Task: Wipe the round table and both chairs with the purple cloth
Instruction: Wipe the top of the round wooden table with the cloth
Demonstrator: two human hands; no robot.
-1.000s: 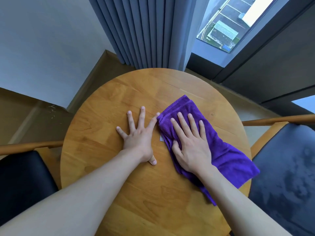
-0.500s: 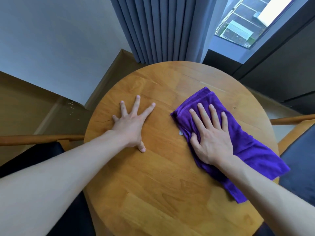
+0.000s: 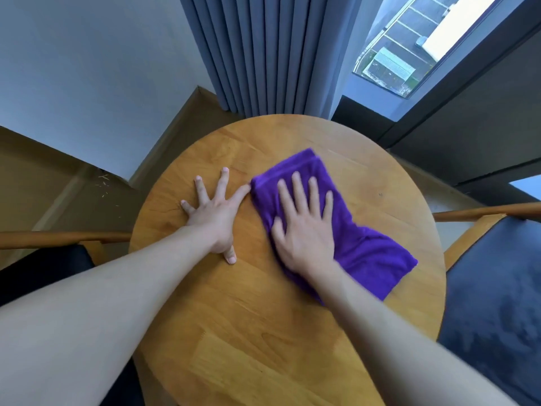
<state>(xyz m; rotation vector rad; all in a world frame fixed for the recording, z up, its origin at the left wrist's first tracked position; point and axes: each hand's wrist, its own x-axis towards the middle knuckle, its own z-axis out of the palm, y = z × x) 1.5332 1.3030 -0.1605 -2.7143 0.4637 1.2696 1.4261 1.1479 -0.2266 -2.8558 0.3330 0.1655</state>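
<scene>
Item: purple cloth (image 3: 360, 230), folded into a long pad, lying flat on the right half of the round table (image 3: 263, 332), its far corner toward the curtain (image 3: 263, 54) and its near end close to the table's right edge. We judge it soft, light and limp, with a napped pile that should drag a little on the varnished wood rather than skate. It will likely bunch or unfold if pinched at one corner, so we would drive it from on top, palm spread over the folded middle.

Right hand (image 3: 304, 227): flat on the cloth, fingers straight and slightly fanned, pressing down and gripping nothing. Its outline is a little blurred.

Left hand (image 3: 213, 215): flat on bare wood just beside the cloth, fingers splayed wide, index tip at or touching the cloth's left edge; we judge it a brace.

Chairs: dark-seated left chair (image 3: 44, 268) and right chair (image 3: 497, 288) flank the table, neither touched by a hand.
</scene>
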